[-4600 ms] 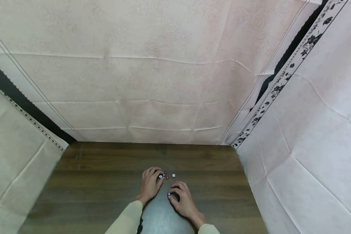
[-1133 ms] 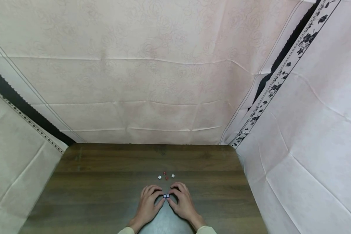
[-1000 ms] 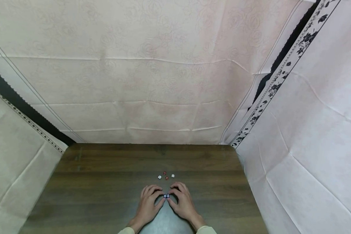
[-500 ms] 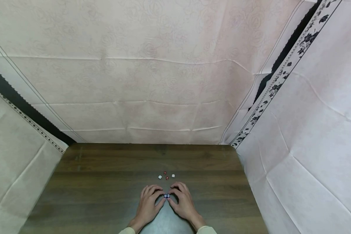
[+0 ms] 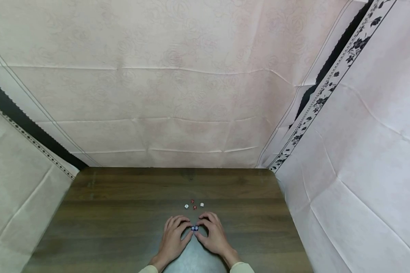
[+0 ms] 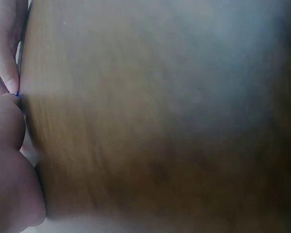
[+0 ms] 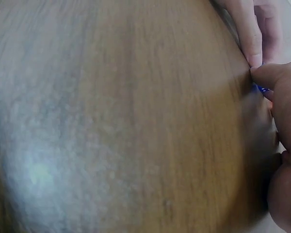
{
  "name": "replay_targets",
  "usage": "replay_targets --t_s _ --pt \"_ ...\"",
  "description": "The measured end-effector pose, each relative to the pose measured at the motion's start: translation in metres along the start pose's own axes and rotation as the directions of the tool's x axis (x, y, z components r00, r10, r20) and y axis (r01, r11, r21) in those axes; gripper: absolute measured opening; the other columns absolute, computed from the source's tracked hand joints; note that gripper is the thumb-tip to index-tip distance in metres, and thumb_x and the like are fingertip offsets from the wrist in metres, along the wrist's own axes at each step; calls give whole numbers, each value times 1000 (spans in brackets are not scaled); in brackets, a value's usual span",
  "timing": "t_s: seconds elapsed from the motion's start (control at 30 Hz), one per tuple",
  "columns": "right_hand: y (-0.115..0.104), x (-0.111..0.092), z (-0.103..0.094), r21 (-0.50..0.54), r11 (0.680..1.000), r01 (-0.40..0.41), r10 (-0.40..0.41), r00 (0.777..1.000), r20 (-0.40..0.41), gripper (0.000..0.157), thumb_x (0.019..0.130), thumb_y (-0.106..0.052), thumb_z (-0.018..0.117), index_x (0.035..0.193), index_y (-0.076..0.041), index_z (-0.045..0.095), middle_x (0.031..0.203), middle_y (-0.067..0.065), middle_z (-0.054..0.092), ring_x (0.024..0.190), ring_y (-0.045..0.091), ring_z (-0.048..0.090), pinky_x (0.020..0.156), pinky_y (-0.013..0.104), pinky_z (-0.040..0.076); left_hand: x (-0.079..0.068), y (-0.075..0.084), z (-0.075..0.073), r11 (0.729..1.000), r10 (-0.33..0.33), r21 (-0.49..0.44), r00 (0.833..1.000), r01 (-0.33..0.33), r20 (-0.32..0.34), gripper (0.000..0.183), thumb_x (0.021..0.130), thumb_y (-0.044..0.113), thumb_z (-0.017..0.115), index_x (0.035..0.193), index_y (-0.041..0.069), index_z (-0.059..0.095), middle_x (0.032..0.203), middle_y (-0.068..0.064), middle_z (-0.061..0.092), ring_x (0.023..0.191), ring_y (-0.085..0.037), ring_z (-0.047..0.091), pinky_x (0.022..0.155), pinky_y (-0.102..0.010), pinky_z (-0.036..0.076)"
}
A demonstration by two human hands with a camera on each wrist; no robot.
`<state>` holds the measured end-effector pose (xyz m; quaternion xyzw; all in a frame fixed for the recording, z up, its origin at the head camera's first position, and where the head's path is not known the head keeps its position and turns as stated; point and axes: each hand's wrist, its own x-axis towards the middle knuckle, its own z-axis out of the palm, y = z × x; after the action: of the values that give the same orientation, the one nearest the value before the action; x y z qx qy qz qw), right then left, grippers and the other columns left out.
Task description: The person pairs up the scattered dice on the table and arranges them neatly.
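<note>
Two small blue dice with white pips sit side by side on the wooden table, seemingly touching, in the head view. My left hand [image 5: 172, 237] pinches the left blue die [image 5: 193, 228] between thumb and forefinger. From the other side, my right hand [image 5: 214, 237] pinches the right blue die [image 5: 196, 228] likewise. Both hands rest low on the tabletop, fingertips nearly meeting. In the right wrist view a bit of blue dice [image 7: 262, 89] shows by the fingertips; the left wrist view catches only a blue speck [image 6: 17, 94], the rest hidden by fingers.
Just beyond the hands lie a white die [image 5: 186, 206], a second white die [image 5: 202, 204], a red die [image 5: 192, 201] and another red die [image 5: 194, 207]. Pale patterned cloth [image 5: 177, 113] hangs behind the wooden table [image 5: 123, 212] and along both sides.
Since the oldest frame, my left hand has come from the loose dice back toward me, bringing a blue die beside the right hand's one. Over the last second the hands barely move.
</note>
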<state>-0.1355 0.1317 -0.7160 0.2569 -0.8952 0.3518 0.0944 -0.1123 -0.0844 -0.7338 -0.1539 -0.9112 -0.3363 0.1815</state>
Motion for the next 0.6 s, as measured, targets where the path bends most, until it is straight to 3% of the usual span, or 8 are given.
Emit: replay_targets --t_s 0.4,0.6 --pt "-2 3 -13 120 987 -106 94 990 101 29 97 -16 90 124 -12 80 140 6 73 143 31 61 119 59 51 1 2 -1 1000 -30 6 999 30 32 18 93 26 95 107 21 85 124 2 77 130 -33 67 120 -77 41" --pt "3 2 -17 132 984 -123 120 992 31 25 96 -11 87 120 -12 82 135 7 79 137 29 69 116 55 55 2 4 -2 1000 -29 -3 999 29 25 19 92 24 95 107 21 85 123 0 77 130 -34 67 119 -77 41"
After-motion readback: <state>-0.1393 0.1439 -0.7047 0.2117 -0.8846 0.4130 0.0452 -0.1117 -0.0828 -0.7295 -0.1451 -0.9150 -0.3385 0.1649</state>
